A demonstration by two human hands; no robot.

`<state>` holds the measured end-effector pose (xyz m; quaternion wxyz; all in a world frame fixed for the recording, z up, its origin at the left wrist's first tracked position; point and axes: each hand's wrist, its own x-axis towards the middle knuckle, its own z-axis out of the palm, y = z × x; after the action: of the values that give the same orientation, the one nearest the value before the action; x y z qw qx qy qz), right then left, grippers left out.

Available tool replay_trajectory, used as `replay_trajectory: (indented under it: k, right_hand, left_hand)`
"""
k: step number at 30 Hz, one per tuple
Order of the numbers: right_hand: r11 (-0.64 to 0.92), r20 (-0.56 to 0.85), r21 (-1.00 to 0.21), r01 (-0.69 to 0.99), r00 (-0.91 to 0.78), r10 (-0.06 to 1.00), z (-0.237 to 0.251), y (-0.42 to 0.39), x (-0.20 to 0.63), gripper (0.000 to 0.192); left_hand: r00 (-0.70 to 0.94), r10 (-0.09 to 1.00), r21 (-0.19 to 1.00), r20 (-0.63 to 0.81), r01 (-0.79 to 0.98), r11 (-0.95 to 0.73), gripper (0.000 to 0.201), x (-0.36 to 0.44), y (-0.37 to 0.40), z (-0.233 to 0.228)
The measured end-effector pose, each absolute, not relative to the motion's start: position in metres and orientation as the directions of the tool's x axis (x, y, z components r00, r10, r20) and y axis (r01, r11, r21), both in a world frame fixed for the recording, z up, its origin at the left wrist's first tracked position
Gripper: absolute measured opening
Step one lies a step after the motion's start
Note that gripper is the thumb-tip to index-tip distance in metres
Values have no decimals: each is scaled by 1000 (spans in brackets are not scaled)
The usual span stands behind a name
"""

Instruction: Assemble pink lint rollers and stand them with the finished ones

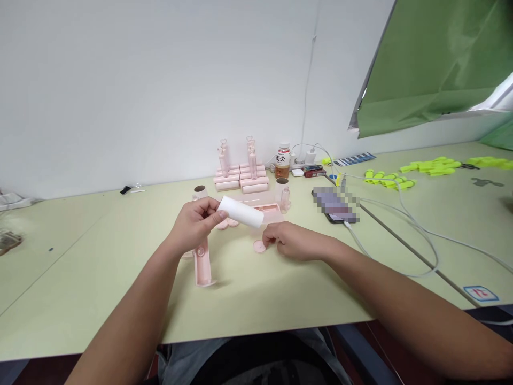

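A white paper roll (pixel 241 212), likely a lint roller refill, is tilted above the table, its left end between the thumb and fingers of my left hand (pixel 200 219). My right hand (pixel 286 239) is low over the tabletop with curled fingers, pinching at the right edge of a round pink disc (pixel 259 246). Under my left wrist lies an open pink trough-shaped case (pixel 203 264). Behind the roll is another pink case (pixel 268 212), open. More pink discs (pixel 227 223) lie near my left fingertips, partly hidden by the roll.
Toward the wall stand several pink closed cases (pixel 254 185) with clear pink handles (pixel 252 160). Rolls (pixel 281 185) stand upright nearby. A labelled bottle (pixel 282 161), a phone (pixel 335 206) on a white cable (pixel 401 214), and yellow-green pieces (pixel 430 166) are to the right.
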<state>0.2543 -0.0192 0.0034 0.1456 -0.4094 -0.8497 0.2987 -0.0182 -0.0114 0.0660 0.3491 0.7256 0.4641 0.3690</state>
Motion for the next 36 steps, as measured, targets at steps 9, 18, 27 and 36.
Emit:
replay_trajectory:
  k: [9, 18, 27, 36]
  right_hand:
    - [606, 69, -434, 667, -646, 760, 9, -23, 249, 14]
    - [353, 300, -934, 48, -429, 852, 6, -29, 238, 57]
    - [355, 364, -926, -127, -61, 929, 25, -26, 247, 45]
    - [215, 485, -651, 728, 181, 855, 49, -1, 301, 37]
  left_hand:
    - [244, 898, 822, 366, 367, -435, 23, -19, -13, 69]
    - [197, 860, 778, 470, 368, -509, 25, -4, -24, 65]
    - [613, 720, 531, 326, 511, -676, 12, 21, -37, 63]
    - [753, 647, 185, -124, 658, -730, 36, 51, -46, 47]
